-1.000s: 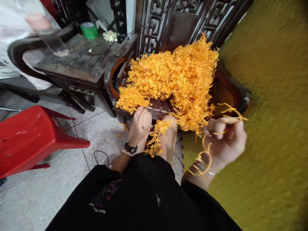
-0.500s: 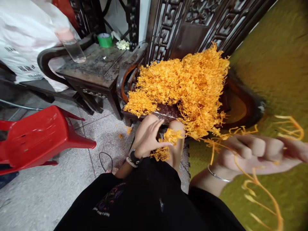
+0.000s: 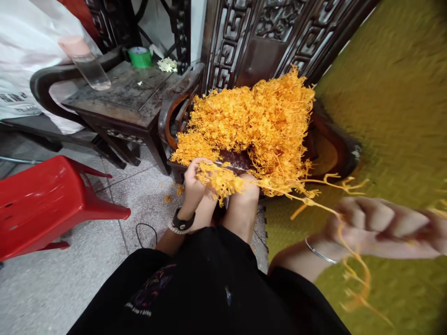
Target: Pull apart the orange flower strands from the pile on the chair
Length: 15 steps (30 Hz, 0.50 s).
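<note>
Thin orange branching sprigs lie in a big tangled heap (image 3: 251, 116) on the dark wooden chair in front of me. Over my knees, my left hand (image 3: 194, 184) curls around a loose orange cluster (image 3: 221, 180); most of its fingers are hidden. Off to the right, my right hand (image 3: 384, 225) is closed in a fist, slightly blurred. A long orange sprig (image 3: 316, 204) passes into that fist, its branching end hanging below the wrist. Leftward, this sprig reaches toward the cluster; I cannot tell whether they are joined.
A carved wooden chair (image 3: 171, 125) holds the heap. On the side table (image 3: 118, 104) stand a pink-capped bottle (image 3: 87, 65) and green tape (image 3: 139, 56). A red plastic stool (image 3: 45, 200) is at left, a yellow-green surface (image 3: 391, 116) at right. Orange scraps (image 3: 168, 198) lie on the floor.
My left hand, earlier spread open beside the cluster, has closed around it and risen. The right hand stays closed at the right, its trailing sprig shifted. The view has turned slightly right.
</note>
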Available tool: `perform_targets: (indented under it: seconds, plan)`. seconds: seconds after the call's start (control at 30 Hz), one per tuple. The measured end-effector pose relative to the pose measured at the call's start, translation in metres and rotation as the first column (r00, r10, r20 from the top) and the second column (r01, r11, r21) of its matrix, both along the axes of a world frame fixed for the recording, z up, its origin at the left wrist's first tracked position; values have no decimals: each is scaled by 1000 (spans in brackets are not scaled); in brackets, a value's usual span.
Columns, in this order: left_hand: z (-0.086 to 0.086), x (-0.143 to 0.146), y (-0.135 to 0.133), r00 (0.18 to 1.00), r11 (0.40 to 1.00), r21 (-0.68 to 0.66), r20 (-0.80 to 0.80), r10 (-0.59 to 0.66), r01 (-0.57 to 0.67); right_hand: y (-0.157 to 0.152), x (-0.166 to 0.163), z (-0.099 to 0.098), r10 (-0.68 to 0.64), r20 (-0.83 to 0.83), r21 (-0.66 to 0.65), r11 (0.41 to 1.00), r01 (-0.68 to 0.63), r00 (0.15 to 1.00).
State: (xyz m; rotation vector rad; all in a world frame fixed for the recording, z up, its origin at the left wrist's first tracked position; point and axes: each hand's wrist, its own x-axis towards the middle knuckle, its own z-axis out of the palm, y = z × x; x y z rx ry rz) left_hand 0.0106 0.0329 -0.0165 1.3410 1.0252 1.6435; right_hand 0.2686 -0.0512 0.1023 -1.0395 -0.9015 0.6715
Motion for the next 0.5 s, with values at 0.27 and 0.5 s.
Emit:
perform_targets:
  seconds: [0.27,0.5]
  plan:
    - [1,-46,-8,994,995,4,-55,99,-99,31,-7,-48,267,396,94,940,-329,878]
    - [-46,-79,-21,530,926,-378,-783,-325,10,39,-11,-108,413,877,-355,901,-247,246]
